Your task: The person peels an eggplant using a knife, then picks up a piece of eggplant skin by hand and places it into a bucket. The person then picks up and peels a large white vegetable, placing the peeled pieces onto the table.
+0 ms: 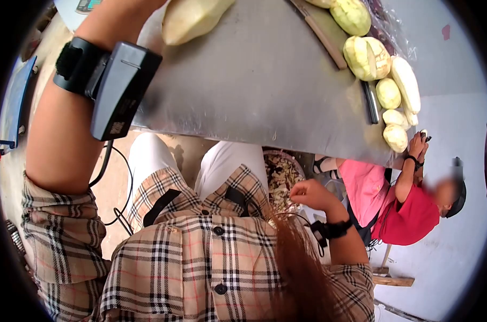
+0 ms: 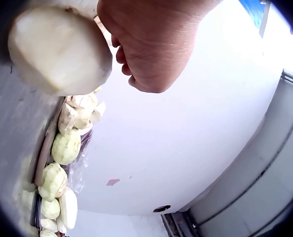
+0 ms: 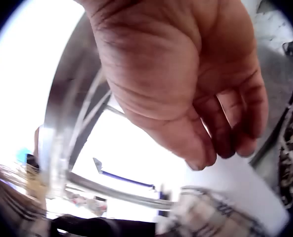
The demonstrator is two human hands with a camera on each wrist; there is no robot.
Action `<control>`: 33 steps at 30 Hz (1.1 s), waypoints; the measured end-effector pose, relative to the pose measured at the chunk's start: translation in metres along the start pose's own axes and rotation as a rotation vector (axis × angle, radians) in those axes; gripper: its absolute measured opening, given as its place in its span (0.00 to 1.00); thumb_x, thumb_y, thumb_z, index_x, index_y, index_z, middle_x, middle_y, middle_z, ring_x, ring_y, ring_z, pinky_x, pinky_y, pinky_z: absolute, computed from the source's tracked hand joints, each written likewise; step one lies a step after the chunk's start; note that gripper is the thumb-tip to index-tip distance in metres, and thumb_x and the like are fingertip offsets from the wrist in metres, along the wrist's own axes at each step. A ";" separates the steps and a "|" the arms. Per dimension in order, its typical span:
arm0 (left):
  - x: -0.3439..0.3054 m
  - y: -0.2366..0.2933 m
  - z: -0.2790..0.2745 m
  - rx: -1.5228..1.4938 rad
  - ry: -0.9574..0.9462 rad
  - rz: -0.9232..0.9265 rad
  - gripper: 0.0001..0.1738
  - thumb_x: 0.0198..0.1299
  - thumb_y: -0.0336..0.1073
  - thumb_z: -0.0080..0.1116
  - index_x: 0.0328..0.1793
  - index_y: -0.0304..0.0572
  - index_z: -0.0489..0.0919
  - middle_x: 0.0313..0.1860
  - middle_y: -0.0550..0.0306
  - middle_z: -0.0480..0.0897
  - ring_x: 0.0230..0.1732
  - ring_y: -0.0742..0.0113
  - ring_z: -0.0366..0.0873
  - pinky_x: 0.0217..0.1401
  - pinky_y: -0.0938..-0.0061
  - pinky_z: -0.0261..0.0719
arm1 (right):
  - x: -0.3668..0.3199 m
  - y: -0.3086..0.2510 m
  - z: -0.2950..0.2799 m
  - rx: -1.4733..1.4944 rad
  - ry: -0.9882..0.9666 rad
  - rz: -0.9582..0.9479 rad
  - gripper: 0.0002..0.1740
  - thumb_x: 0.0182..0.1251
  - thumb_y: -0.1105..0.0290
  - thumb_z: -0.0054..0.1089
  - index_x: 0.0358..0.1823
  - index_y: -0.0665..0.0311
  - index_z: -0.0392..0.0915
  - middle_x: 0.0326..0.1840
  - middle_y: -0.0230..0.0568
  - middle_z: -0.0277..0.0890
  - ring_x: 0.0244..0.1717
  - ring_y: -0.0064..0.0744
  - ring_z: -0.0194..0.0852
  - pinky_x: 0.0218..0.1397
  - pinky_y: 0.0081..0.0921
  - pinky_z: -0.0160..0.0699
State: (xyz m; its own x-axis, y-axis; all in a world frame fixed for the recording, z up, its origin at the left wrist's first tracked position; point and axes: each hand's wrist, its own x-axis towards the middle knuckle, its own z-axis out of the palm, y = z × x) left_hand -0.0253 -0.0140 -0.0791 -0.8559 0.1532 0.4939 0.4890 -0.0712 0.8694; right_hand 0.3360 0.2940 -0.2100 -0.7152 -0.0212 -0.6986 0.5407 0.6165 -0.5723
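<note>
A big peeled, pale vegetable (image 1: 195, 21) lies at the far edge of the head view, on the metal table (image 1: 243, 80). In the left wrist view my left hand (image 2: 151, 44) is right beside this vegetable, its fingers curled inward. Whether those fingers grip anything I cannot tell; the palm side is hidden, and the head view cuts the hand off at the top. My right hand (image 1: 313, 194) hangs below the table edge, near a basin of peelings (image 1: 281, 177). Its fingers are loosely bent with nothing between them in the right wrist view.
Several peeled greenish-white vegetables (image 1: 388, 94) line the table's right side. Among them lie a brown wooden handle (image 1: 325, 40) and a black handle (image 1: 370, 102). Another person (image 1: 410, 214) in red sits at the right, holding something small. Clear plastic (image 1: 391, 27) lies behind the vegetables.
</note>
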 end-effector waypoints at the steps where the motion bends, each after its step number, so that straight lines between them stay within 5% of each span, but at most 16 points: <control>1: 0.001 0.002 0.001 -0.014 -0.014 -0.065 0.10 0.58 0.31 0.62 0.42 0.34 0.85 0.35 0.58 0.83 0.36 0.73 0.77 0.39 0.78 0.75 | -0.011 -0.028 -0.005 -0.001 -0.057 -0.049 0.04 0.59 0.76 0.63 0.35 0.69 0.81 0.32 0.34 0.82 0.35 0.22 0.78 0.39 0.22 0.76; 3: 0.001 0.000 0.001 0.081 -0.029 -0.120 0.12 0.57 0.31 0.63 0.45 0.31 0.84 0.36 0.56 0.84 0.37 0.72 0.78 0.40 0.77 0.76 | -0.037 -0.087 -0.023 0.033 -0.103 -0.300 0.04 0.61 0.75 0.62 0.35 0.68 0.79 0.33 0.32 0.80 0.35 0.21 0.75 0.39 0.22 0.75; 5: -0.006 0.007 -0.003 0.143 -0.081 -0.107 0.24 0.54 0.39 0.68 0.54 0.31 0.81 0.45 0.49 0.83 0.42 0.64 0.80 0.47 0.74 0.78 | -0.060 -0.129 -0.039 -0.050 0.108 -0.479 0.02 0.62 0.77 0.60 0.35 0.68 0.78 0.34 0.31 0.77 0.35 0.20 0.74 0.40 0.21 0.74; 7: 0.005 0.017 -0.002 0.463 -0.177 -0.204 0.32 0.51 0.47 0.69 0.58 0.32 0.80 0.51 0.43 0.82 0.48 0.57 0.80 0.51 0.70 0.79 | -0.068 -0.148 -0.061 0.071 0.350 -0.445 0.04 0.62 0.76 0.61 0.37 0.68 0.78 0.33 0.31 0.76 0.34 0.21 0.73 0.40 0.21 0.74; 8: -0.011 0.029 -0.008 0.358 -0.217 -0.188 0.36 0.49 0.51 0.69 0.60 0.32 0.79 0.55 0.39 0.80 0.53 0.52 0.79 0.56 0.68 0.78 | -0.065 -0.153 -0.075 -0.034 0.467 -0.479 0.05 0.62 0.76 0.61 0.37 0.68 0.78 0.33 0.32 0.76 0.35 0.21 0.73 0.40 0.20 0.74; 9: -0.003 0.026 -0.009 0.382 -0.184 -0.211 0.38 0.49 0.45 0.69 0.65 0.32 0.74 0.58 0.39 0.78 0.57 0.52 0.77 0.58 0.67 0.77 | -0.058 -0.160 -0.090 -0.138 0.586 -0.515 0.05 0.62 0.75 0.62 0.38 0.68 0.78 0.34 0.33 0.75 0.35 0.21 0.73 0.40 0.19 0.74; 11: -0.002 -0.011 -0.001 0.475 -0.188 -0.065 0.36 0.51 0.53 0.70 0.64 0.43 0.78 0.53 0.42 0.83 0.51 0.56 0.83 0.56 0.69 0.79 | -0.039 -0.181 -0.113 -0.285 0.767 -0.518 0.08 0.63 0.74 0.62 0.41 0.70 0.79 0.35 0.35 0.77 0.34 0.22 0.73 0.39 0.20 0.74; 13: -0.002 0.004 -0.006 0.666 -0.340 -0.105 0.59 0.39 0.67 0.70 0.75 0.43 0.66 0.62 0.37 0.78 0.63 0.45 0.77 0.67 0.65 0.72 | -0.014 -0.198 -0.131 -0.424 0.857 -0.543 0.11 0.63 0.73 0.61 0.45 0.70 0.80 0.36 0.39 0.79 0.33 0.26 0.75 0.40 0.24 0.77; 16: -0.004 0.010 -0.009 0.690 -0.397 -0.116 0.63 0.38 0.69 0.70 0.77 0.40 0.62 0.65 0.36 0.75 0.67 0.45 0.73 0.70 0.66 0.69 | 0.027 -0.216 -0.157 -0.674 0.886 -0.384 0.20 0.60 0.67 0.63 0.54 0.67 0.78 0.44 0.52 0.82 0.44 0.44 0.81 0.50 0.36 0.79; 20: -0.002 0.017 -0.011 0.523 -0.389 -0.207 0.59 0.37 0.53 0.72 0.78 0.39 0.60 0.63 0.37 0.77 0.64 0.49 0.75 0.68 0.68 0.71 | 0.058 -0.233 -0.167 -0.889 0.845 -0.134 0.25 0.59 0.71 0.57 0.60 0.67 0.73 0.48 0.58 0.81 0.51 0.55 0.79 0.56 0.44 0.77; 27: 0.004 0.008 -0.008 -0.048 -0.328 -0.417 0.46 0.47 0.41 0.69 0.72 0.32 0.65 0.56 0.40 0.80 0.52 0.57 0.82 0.55 0.68 0.81 | 0.064 -0.231 -0.165 -0.903 0.840 -0.200 0.27 0.56 0.72 0.55 0.59 0.68 0.74 0.49 0.60 0.80 0.52 0.55 0.78 0.57 0.43 0.76; 30: 0.006 0.004 -0.011 -0.526 -0.372 -0.488 0.39 0.49 0.41 0.68 0.67 0.30 0.70 0.52 0.43 0.82 0.48 0.60 0.83 0.51 0.66 0.83 | 0.067 -0.226 -0.167 -0.702 0.965 -0.205 0.25 0.55 0.72 0.51 0.57 0.71 0.75 0.44 0.57 0.82 0.49 0.51 0.81 0.53 0.39 0.77; 33: 0.003 0.007 -0.013 -0.801 -0.379 -0.539 0.33 0.54 0.43 0.63 0.64 0.33 0.72 0.49 0.47 0.83 0.45 0.60 0.84 0.46 0.65 0.84 | 0.058 -0.218 -0.180 -0.210 0.890 -0.198 0.25 0.55 0.73 0.47 0.56 0.73 0.74 0.39 0.53 0.81 0.39 0.43 0.81 0.45 0.35 0.78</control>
State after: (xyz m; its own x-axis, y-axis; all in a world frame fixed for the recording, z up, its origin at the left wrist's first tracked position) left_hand -0.0272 -0.0267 -0.0714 -0.7513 0.6489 0.1207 -0.3167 -0.5149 0.7966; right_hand 0.0968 0.2996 -0.0484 -0.9087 0.4157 0.0390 0.3436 0.7976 -0.4957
